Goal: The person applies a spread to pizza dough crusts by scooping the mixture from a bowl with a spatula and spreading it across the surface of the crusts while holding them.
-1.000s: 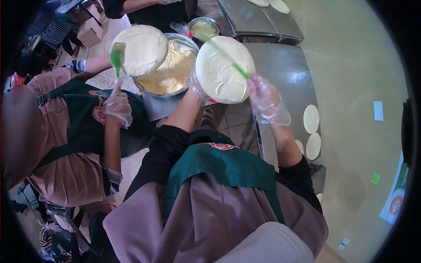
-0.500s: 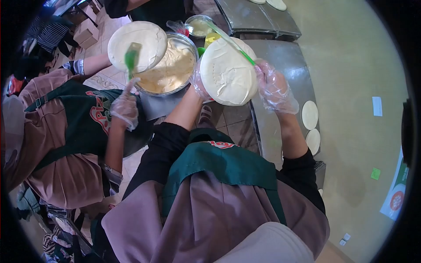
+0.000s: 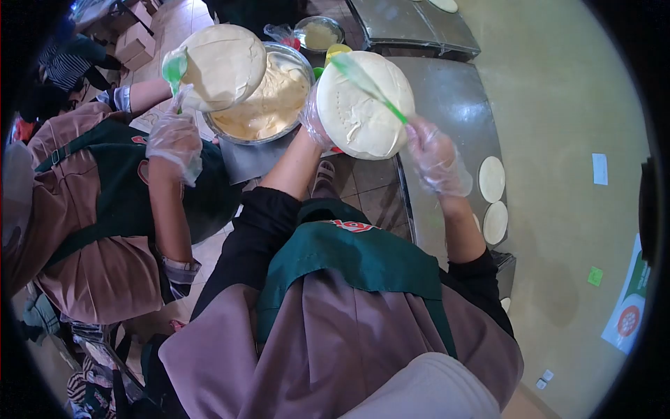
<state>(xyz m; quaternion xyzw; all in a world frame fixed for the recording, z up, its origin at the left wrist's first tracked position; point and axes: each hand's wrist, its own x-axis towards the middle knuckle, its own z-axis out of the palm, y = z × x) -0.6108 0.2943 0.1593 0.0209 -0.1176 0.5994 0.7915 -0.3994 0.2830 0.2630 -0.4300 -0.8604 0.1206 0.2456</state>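
Two green spatulas (image 3: 382,101) (image 3: 175,66), two coated discs (image 3: 354,129) (image 3: 227,66), two bowls (image 3: 262,142) (image 3: 343,35)

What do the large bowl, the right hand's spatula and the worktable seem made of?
Large bowl: metal, probably stainless steel; its rim is silvery and shiny.
Spatula: likely plastic, perhaps with a silicone blade; it is evenly green, but blurred.
Worktable: seemingly sheet metal, smooth and grey, with a bright reflection.
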